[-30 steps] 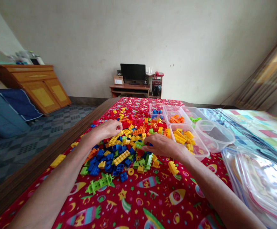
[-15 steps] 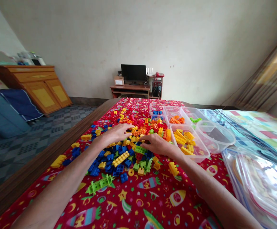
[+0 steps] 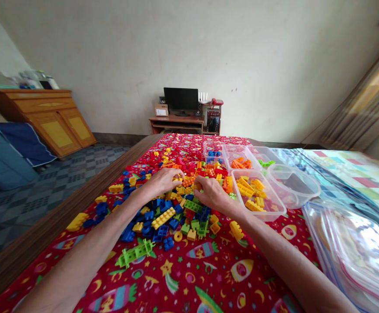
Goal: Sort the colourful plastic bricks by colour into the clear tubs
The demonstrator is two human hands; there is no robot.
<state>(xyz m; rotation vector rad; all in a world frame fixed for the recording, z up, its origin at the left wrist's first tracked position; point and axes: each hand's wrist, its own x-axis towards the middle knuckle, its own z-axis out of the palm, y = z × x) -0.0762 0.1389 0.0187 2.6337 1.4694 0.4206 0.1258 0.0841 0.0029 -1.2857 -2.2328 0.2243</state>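
Note:
A heap of plastic building bricks (image 3: pixel 163 204) in blue, yellow, red, orange and green covers the middle of the red patterned tablecloth (image 3: pixel 189 278). My left hand (image 3: pixel 163 180) lies on the far part of the heap, fingers curled and pinching a yellow brick (image 3: pixel 177 178). My right hand (image 3: pixel 210 193) rests just beside it, fingers bent down onto a small yellow brick (image 3: pixel 197 186). The fingertips of both hands nearly meet. A clear tub of yellow bricks (image 3: pixel 256 195) stands right of my right hand.
Further clear tubs hold orange (image 3: pixel 241 163), blue (image 3: pixel 213 153) and green bricks (image 3: pixel 266 163). A round clear bowl (image 3: pixel 293 184) and clear plastic bags (image 3: pixel 355 248) lie at the right. The table's wooden edge (image 3: pixel 45 226) runs along the left. A long green piece (image 3: pixel 135 253) lies near me.
Both hands have moved forward and toward each other over the heap. Several blue and yellow bricks have been spread out toward the left edge.

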